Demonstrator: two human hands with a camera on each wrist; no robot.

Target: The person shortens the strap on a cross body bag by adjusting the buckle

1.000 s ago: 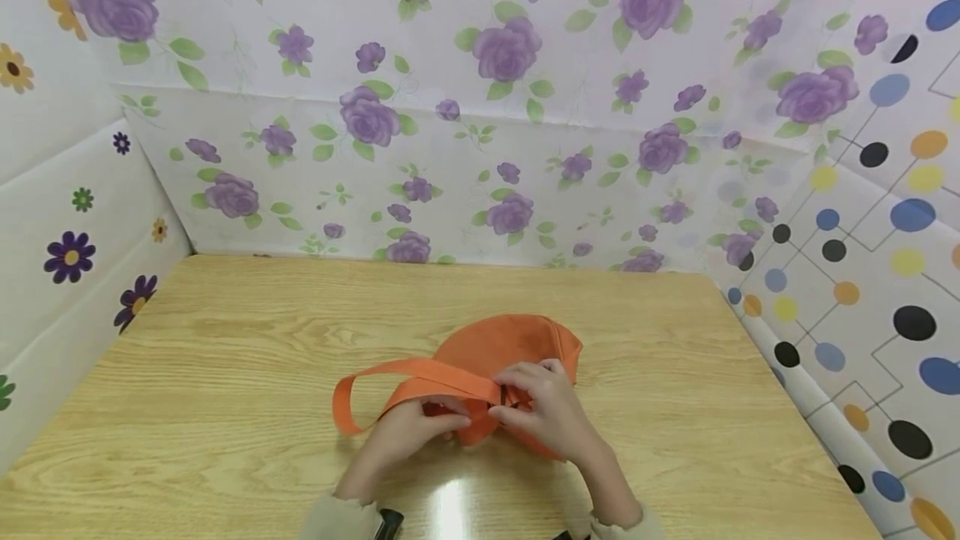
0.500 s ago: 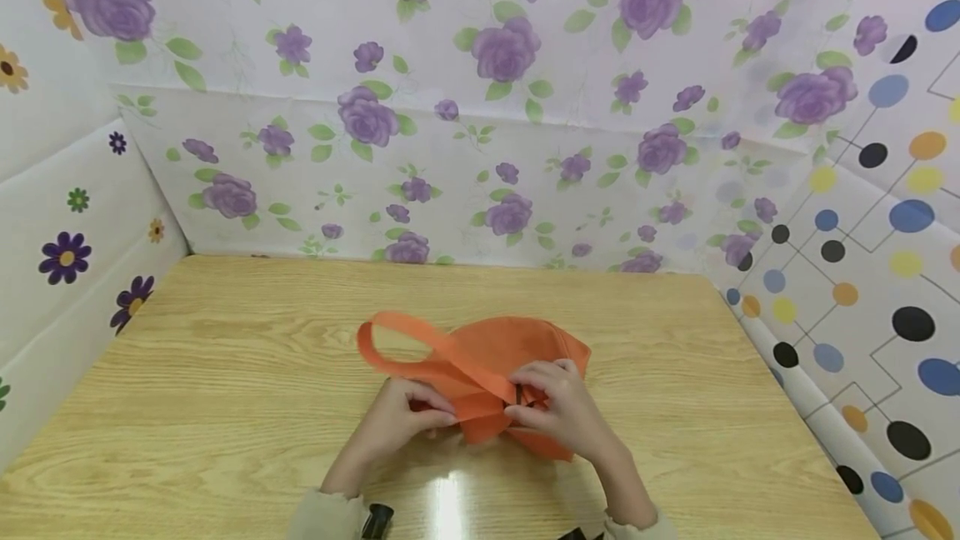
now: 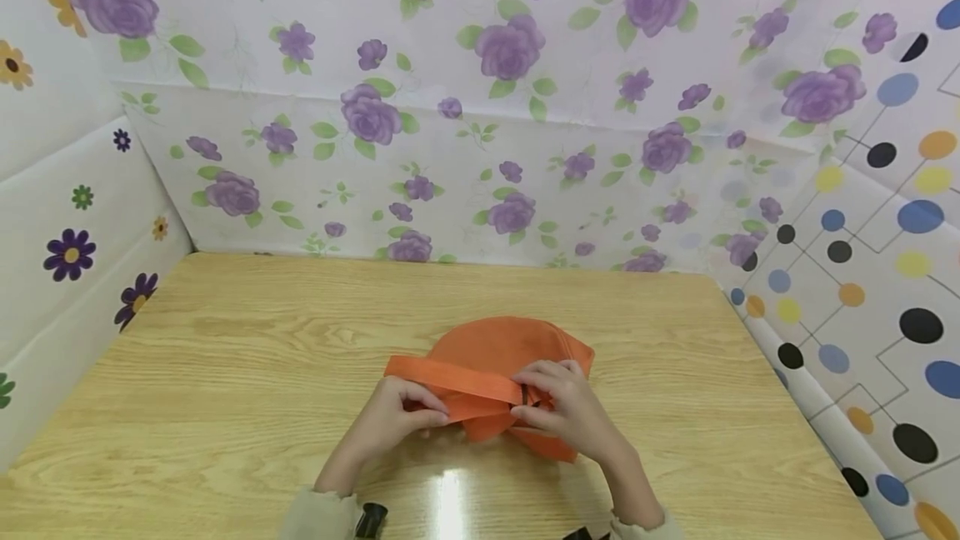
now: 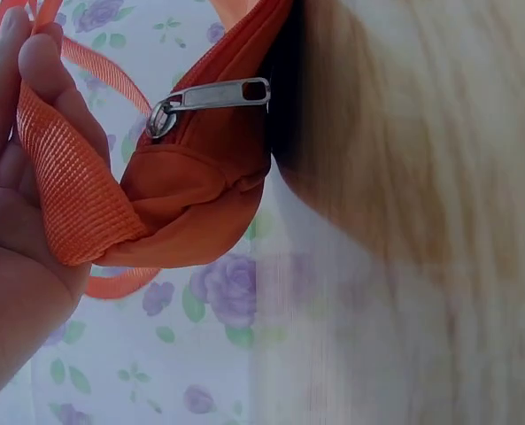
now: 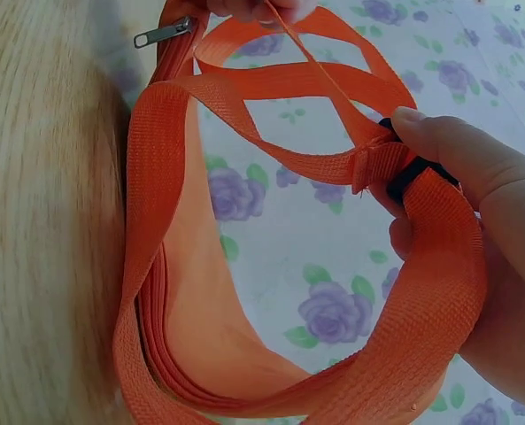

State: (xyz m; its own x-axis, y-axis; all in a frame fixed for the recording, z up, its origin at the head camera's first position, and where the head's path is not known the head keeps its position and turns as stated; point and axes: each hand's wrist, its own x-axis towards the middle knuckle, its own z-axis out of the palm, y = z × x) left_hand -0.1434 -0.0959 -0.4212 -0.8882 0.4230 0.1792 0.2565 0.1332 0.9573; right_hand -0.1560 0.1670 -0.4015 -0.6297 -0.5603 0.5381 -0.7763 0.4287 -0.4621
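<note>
An orange zippered waist bag (image 3: 506,342) rests on the wooden table in the head view, its orange webbing strap (image 3: 450,375) looped over its near side. My left hand (image 3: 386,422) pinches one run of the strap between thumb and fingers, left of the bag. At the bag's near right, my right hand (image 3: 567,408) pinches the black strap slider (image 5: 411,181), through which the webbing passes. A silver zipper pull (image 4: 216,96) hangs from the bag's end in the left wrist view. Some right fingertips are hidden behind the slider and webbing.
The wooden table (image 3: 225,348) stretches out around the bag. Behind it rises a sheet with purple flowers (image 3: 420,148); a daisy-patterned sheet (image 3: 67,323) stands at the left and a dotted one (image 3: 855,340) at the right.
My left hand has drawn leftward with its run of strap. The free loop at the left rose, then dropped and became smaller. My right hand has shifted slightly right with the slider.
</note>
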